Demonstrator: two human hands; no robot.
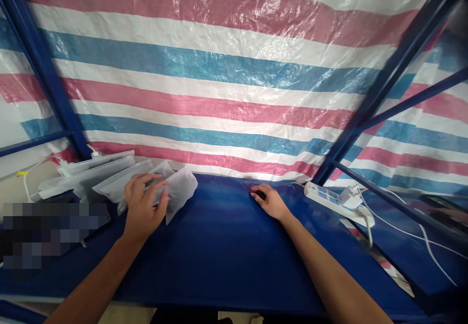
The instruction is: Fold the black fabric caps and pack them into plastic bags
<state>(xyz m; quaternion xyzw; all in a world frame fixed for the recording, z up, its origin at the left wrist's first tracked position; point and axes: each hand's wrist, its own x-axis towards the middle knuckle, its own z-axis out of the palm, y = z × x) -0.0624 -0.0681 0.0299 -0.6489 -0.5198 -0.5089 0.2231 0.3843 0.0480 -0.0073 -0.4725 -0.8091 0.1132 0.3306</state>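
Note:
On the left, several frosted plastic bags (181, 187) stand upright in a row on the blue tabletop (219, 246). My left hand (144, 202) is over the nearer bags, its fingers curved and spread apart. Whether the fingertips touch a bag I cannot tell. Farther right, near the back edge, my right hand (270, 201) is closed on a small black object (261, 194). Most of that object is hidden by the fingers, so its kind does not show.
A white power strip (325, 197) with a plugged-in white adapter (351, 194) lies at the right, with trailing cables. Blue metal posts (47, 70) frame both sides. Striped plastic sheeting (204, 85) hangs behind. A blurred-out patch (51, 236) covers something at the left.

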